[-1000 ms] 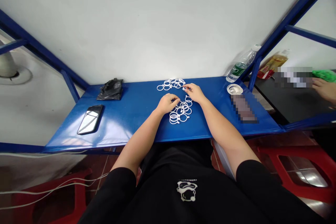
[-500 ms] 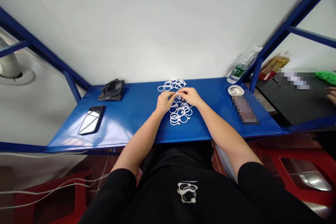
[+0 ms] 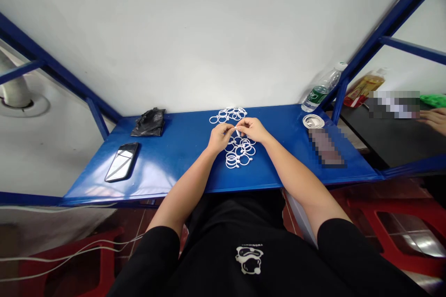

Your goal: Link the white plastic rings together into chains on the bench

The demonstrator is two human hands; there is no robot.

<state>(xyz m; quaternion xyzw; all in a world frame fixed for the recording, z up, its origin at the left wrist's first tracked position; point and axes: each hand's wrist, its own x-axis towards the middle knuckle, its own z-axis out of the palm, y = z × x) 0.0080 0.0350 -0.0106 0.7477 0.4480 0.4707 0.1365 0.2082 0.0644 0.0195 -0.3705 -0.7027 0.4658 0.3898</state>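
Observation:
My left hand (image 3: 221,138) and my right hand (image 3: 251,129) meet above the middle of the blue table. Fingertips of both are pinched on one small white ring (image 3: 238,133), seen nearly edge-on and partly covered by the fingers. Just below them lies a loose pile of white rings (image 3: 240,151), each thin and round with a little knob on it. Beyond my hands, near the wall, a second group of similar white rings (image 3: 228,113) is spread out.
On the blue table (image 3: 181,148) lie a phone (image 3: 121,162) and a crumpled black plastic bag (image 3: 149,122) at left. A water bottle (image 3: 322,88), a coiled white cable (image 3: 313,121) and a blurred-out item (image 3: 326,147) are at right. Another person's hand (image 3: 435,118) rests over the black table.
The ring between my fingertips has tilted slightly, with both hands still pinching it. At far right, the other person's hand has moved further into view. The camera view has shifted a little.

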